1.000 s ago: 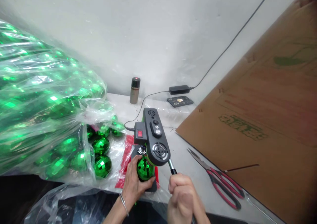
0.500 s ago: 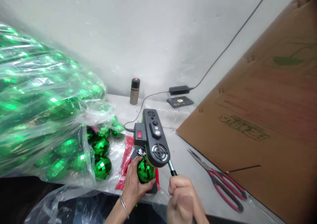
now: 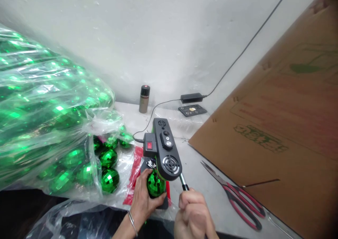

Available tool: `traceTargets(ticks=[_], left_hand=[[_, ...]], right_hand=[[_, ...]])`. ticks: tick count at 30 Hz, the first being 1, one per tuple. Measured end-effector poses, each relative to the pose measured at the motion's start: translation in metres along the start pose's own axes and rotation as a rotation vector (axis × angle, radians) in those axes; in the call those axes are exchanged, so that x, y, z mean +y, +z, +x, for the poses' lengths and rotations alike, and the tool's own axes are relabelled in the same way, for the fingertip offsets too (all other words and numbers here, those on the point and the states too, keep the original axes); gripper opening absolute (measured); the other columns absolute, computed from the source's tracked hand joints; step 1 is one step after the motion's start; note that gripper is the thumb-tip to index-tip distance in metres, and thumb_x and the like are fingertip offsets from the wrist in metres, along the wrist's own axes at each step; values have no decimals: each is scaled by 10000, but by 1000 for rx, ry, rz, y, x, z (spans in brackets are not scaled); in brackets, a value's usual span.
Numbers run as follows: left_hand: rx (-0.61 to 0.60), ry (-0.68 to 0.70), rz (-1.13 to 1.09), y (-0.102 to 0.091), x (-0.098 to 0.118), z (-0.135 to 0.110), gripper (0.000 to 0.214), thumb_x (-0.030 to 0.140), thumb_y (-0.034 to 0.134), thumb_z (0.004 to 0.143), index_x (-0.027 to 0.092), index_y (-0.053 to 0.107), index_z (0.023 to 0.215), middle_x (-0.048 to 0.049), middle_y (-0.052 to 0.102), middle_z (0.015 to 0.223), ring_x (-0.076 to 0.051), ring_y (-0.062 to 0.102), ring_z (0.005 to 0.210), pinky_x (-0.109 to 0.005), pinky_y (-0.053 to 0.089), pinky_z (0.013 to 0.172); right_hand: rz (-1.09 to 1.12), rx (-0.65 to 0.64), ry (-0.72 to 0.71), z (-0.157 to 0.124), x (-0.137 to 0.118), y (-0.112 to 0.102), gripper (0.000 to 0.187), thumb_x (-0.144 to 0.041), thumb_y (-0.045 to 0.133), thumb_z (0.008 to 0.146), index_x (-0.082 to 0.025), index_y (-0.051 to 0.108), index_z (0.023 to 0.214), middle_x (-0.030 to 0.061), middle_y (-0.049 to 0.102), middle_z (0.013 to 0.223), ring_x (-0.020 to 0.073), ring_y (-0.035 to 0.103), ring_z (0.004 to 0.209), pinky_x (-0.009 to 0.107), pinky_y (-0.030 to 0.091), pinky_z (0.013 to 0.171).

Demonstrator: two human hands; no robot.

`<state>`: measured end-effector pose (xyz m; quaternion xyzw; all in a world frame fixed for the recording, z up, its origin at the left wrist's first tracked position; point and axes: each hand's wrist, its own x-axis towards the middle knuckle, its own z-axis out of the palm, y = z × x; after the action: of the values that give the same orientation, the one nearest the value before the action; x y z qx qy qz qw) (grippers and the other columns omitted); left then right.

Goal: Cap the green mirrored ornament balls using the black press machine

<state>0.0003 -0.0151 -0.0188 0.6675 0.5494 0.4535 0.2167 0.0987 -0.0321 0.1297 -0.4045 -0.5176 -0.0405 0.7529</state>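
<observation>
A shiny green faceted ball ornament [image 3: 155, 187] sits between the thumb and fingers of my left hand [image 3: 144, 193]. It lies under the near end of a black machine [image 3: 167, 151] with round vents and a red switch; part of the ball's top is hidden there. My right hand [image 3: 194, 210] is wrapped round the black grip of a metal lever [image 3: 184, 182] at the machine's right side. Below the machine, a dark base [image 3: 162, 203] rests on red material [image 3: 130, 193]. Loose green balls [image 3: 110, 179] lie just left of my left hand.
A big clear plastic bag [image 3: 52, 101] full of green balls fills the left. Red-handled scissors [image 3: 237, 200] lie on the right beside a large cardboard box [image 3: 277, 126]. Behind the machine are a bottle [image 3: 144, 99], a black power adapter [image 3: 191, 98] with its cable and a phone [image 3: 192, 110].
My right hand, still on the lever grip, has shifted slightly down and left. The left hand keeps the ball in the same spot; the whole view has moved a little.
</observation>
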Motion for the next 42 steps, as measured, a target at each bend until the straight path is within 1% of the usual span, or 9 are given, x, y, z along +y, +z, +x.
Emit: traceTargets(ticks=[6, 9, 14, 21, 26, 30, 32, 36, 42], left_hand=[[15, 1, 6, 3, -2, 0, 773, 306, 889, 718, 192, 591, 1422, -169, 780, 1342, -393, 789, 1216, -597, 686, 1022], [19, 0, 4, 4, -2, 0, 777, 308, 894, 708, 194, 598, 1417, -168, 785, 1334, -398, 793, 1201, -603, 691, 1010], [17, 2, 16, 6, -2, 1, 783, 289, 906, 695, 187, 609, 1413, -176, 780, 1340, -405, 786, 1212, -607, 693, 1008], [25, 28, 28, 9, -5, 1, 801, 263, 912, 687, 172, 597, 1417, -190, 777, 1342, -409, 784, 1219, -614, 690, 1014], [28, 38, 34, 10, -4, 1, 796, 250, 909, 682, 186, 594, 1411, -179, 781, 1337, -407, 788, 1213, -621, 688, 1009], [23, 21, 30, 12, -3, 1, 797, 261, 914, 683, 192, 602, 1413, -174, 778, 1341, -404, 785, 1212, -620, 685, 1013], [24, 18, 25, 13, -4, 1, 796, 260, 915, 685, 193, 608, 1416, -174, 775, 1347, -405, 781, 1217, -626, 680, 1023], [30, 19, 17, 15, -5, 2, 797, 268, 920, 682, 202, 616, 1415, -167, 773, 1354, -403, 777, 1221, -621, 678, 1028], [28, 38, 32, 14, -2, 4, 784, 253, 910, 680, 180, 612, 1402, -186, 781, 1326, -411, 788, 1191, -624, 685, 1001]], right_hand=[[4, -18, 20, 2, -1, 0, 482, -244, 478, 1150, -214, 458, 670, -71, 479, 660, 78, 450, 582, 261, 480, 726], [8, -15, 33, 2, 1, 0, 482, -251, 479, 1148, -216, 458, 668, -67, 486, 658, 81, 452, 570, 260, 462, 681], [-5, -18, -35, -1, 8, -3, 469, -220, 487, 1121, -222, 459, 653, -62, 482, 617, 94, 439, 526, 276, 417, 622], [20, 0, 15, -4, 8, -3, 463, -214, 503, 1113, -212, 458, 652, -65, 500, 655, 82, 453, 560, 267, 432, 656], [8, -3, -34, -5, 14, -6, 477, -227, 520, 1106, -217, 466, 633, -59, 499, 629, 90, 448, 539, 269, 416, 631], [3, -4, -36, -5, 14, -6, 461, -207, 515, 1094, -219, 468, 635, -56, 503, 626, 95, 450, 530, 273, 400, 599], [12, 12, -17, -4, 11, -4, 471, -221, 513, 1099, -218, 459, 631, -60, 489, 624, 93, 443, 532, 276, 394, 598], [4, 57, 78, -4, 3, 3, 506, -273, 503, 1126, -211, 439, 628, -60, 475, 643, 92, 437, 557, 279, 378, 614], [0, 67, 48, -11, 8, 4, 508, -256, 493, 1129, -212, 422, 627, -56, 472, 660, 97, 425, 566, 289, 404, 633]])
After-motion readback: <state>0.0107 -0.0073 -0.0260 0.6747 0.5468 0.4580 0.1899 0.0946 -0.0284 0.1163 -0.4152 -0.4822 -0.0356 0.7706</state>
